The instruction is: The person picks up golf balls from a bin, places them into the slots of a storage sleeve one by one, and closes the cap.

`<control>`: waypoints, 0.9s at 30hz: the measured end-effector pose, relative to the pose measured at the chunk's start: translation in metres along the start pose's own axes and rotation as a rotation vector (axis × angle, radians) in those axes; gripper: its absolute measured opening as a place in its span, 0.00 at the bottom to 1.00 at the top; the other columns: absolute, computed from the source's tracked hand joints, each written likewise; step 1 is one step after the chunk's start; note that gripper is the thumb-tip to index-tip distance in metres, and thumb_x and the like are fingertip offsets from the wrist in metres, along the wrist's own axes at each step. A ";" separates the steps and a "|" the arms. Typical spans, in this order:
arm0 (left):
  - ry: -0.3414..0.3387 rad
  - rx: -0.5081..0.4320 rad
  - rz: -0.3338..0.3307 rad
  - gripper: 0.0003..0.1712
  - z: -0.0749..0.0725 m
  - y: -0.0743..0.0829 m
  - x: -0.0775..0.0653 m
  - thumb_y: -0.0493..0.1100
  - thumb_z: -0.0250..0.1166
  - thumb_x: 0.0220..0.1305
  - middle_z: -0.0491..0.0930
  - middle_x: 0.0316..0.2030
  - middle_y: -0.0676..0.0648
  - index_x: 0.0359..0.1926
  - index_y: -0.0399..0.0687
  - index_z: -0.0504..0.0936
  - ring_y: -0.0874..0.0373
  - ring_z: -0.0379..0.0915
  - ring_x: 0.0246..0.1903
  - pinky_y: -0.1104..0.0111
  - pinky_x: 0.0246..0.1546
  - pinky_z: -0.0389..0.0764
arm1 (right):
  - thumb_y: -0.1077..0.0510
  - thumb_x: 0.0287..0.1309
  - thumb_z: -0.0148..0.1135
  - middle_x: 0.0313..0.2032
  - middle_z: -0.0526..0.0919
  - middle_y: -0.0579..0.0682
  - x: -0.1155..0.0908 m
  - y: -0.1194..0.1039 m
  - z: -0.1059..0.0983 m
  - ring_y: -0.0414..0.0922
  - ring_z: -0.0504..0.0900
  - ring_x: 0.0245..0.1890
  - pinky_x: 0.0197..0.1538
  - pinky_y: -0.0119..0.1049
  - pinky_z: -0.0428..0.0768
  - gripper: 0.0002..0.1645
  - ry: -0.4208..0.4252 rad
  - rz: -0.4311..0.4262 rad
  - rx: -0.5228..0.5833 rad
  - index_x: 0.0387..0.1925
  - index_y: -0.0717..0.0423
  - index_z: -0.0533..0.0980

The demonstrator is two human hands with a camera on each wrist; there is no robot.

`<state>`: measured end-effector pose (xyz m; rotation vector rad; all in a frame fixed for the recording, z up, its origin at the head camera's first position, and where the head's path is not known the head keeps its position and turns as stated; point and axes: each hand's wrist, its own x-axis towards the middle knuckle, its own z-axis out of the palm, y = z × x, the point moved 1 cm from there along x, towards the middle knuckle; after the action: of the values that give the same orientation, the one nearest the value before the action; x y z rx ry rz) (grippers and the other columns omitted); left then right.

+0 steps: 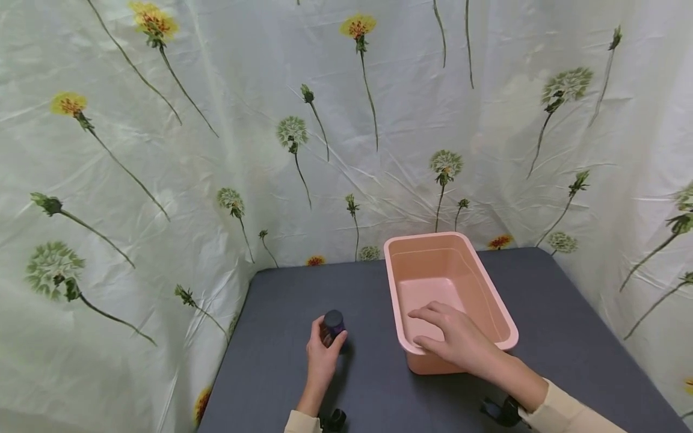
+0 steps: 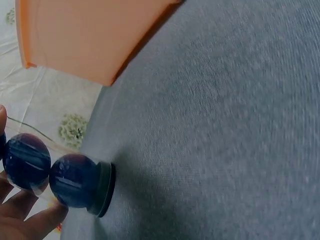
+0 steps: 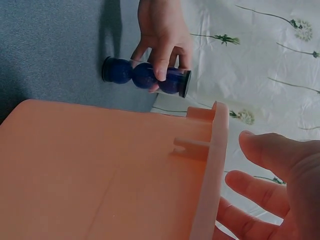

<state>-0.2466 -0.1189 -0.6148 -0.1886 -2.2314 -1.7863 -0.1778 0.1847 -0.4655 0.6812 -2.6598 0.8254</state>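
Note:
A clear tube of blue balls (image 1: 334, 323) with dark end caps stands upright in my left hand (image 1: 322, 362). Thumb and fingers grip it around its upper part, as the right wrist view also shows, where the tube (image 3: 142, 76) has balls stacked in a row. Whether its lower cap (image 2: 103, 190) touches the table I cannot tell. To its right sits a pink plastic tub (image 1: 476, 282). My right hand (image 1: 460, 340) hovers over the tub's near end, fingers spread and loosely bent, with nothing in them. In the right wrist view these fingers (image 3: 260, 192) are beside the tub's rim.
A dark grey cloth-covered table (image 1: 287, 294) lies beneath everything. Behind it and on both sides hangs a pale curtain (image 1: 243, 150) printed with dandelions. Dark straps with small devices (image 1: 506, 412) sit at both wrists.

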 end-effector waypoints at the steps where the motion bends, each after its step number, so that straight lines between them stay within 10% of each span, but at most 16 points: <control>1: -0.003 0.005 -0.002 0.31 -0.001 -0.001 0.000 0.43 0.75 0.60 0.80 0.54 0.47 0.62 0.53 0.74 0.48 0.77 0.57 0.48 0.56 0.76 | 0.52 0.55 0.76 0.45 0.81 0.36 -0.001 0.000 0.000 0.37 0.79 0.43 0.46 0.41 0.81 0.25 0.004 0.000 0.000 0.55 0.43 0.81; 27: -0.050 0.232 -0.017 0.40 -0.016 0.016 -0.009 0.55 0.73 0.61 0.74 0.63 0.47 0.70 0.52 0.68 0.49 0.70 0.64 0.49 0.61 0.72 | 0.54 0.53 0.77 0.52 0.80 0.42 -0.025 0.021 -0.026 0.41 0.80 0.49 0.44 0.43 0.81 0.29 0.116 -0.011 -0.075 0.58 0.46 0.80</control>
<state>-0.2311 -0.1305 -0.5990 -0.1690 -2.4587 -1.5302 -0.1640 0.2241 -0.4643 0.6093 -2.5665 0.7344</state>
